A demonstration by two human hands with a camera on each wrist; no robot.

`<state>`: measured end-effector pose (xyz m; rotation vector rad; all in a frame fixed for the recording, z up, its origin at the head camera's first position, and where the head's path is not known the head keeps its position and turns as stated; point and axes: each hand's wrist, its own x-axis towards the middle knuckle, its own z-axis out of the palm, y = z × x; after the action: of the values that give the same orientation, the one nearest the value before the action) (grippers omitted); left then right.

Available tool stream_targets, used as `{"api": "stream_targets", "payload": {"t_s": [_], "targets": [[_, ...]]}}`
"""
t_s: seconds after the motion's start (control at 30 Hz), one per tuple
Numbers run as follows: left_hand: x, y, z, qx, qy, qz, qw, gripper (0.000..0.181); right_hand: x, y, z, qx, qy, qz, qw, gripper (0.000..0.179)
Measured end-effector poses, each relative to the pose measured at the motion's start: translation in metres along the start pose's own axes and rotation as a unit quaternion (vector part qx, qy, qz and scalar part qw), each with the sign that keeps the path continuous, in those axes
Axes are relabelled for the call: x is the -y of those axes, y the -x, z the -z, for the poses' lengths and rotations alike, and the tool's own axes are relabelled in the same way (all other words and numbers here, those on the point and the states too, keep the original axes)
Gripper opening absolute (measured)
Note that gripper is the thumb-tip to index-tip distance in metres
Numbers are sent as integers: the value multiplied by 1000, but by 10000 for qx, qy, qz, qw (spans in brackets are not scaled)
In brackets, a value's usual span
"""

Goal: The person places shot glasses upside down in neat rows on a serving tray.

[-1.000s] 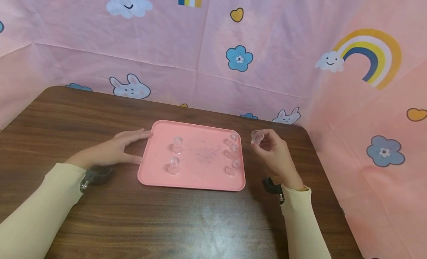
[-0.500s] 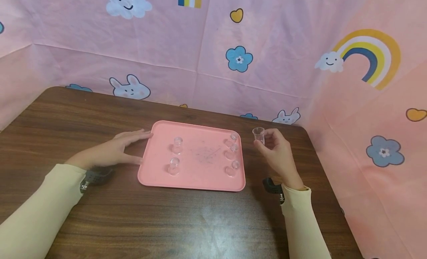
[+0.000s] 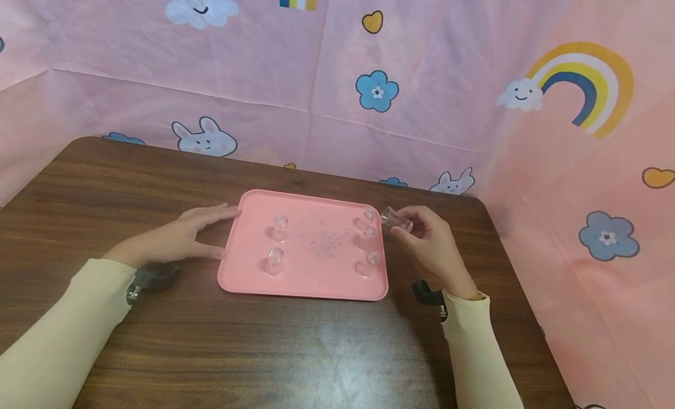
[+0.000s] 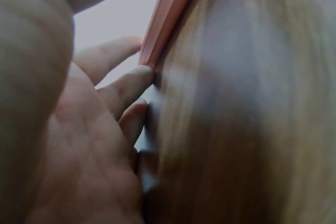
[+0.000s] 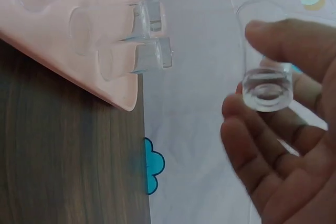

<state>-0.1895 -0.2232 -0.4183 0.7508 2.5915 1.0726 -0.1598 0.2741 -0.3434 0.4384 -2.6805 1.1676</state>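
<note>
My right hand [image 3: 435,242] pinches a clear shot glass [image 3: 394,219] between thumb and fingers, just off the tray's right edge. This glass is tilted, its rim toward the tray and its thick base [image 5: 268,95] toward the palm. My left hand [image 3: 171,236] rests at the left edge of the pink tray [image 3: 316,286], thumb and fingers spread and touching its rim. Several clear shot glasses stand upside down on the tray: two at the left, such as one glass [image 3: 275,261], and three along the right side, such as another glass [image 3: 370,233].
The tray lies on a dark wooden table [image 3: 295,350]. Pink patterned cloth [image 3: 279,87] hangs behind the table and along its right side. Grey marks [image 3: 321,245] show on the middle of the tray. Black wrist straps [image 3: 427,293] sit at both cuffs.
The shot glass in my right hand has gone from nearly upright to tilted, its rim swinging left toward the tray. The hand has shifted slightly left. My left hand and the tray stay in place.
</note>
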Motion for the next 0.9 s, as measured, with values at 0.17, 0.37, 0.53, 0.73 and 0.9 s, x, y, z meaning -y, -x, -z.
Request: {"api": "stream_targets", "payload": {"t_s": [0.17,0.37,0.53,0.73,0.9], "targets": [[0,1,0,7,33,13,10000,88,-1,0,1,-138,145,-2,9998,29],[-1,1,0,2,62,31,10000,87,2,0,-2,-297,-223,159,9992,33],[-2,2,1,2,45,90,9999,87,7,0,-5,-224,-563,214,9979,32],[-2,2,1,11,71,125,9999,88,3,0,-4,-150,-516,124,9985,31],[-1,2,0,16,120,155,9998,89,-2,-2,-6,-300,-469,135,9984,32]]}}
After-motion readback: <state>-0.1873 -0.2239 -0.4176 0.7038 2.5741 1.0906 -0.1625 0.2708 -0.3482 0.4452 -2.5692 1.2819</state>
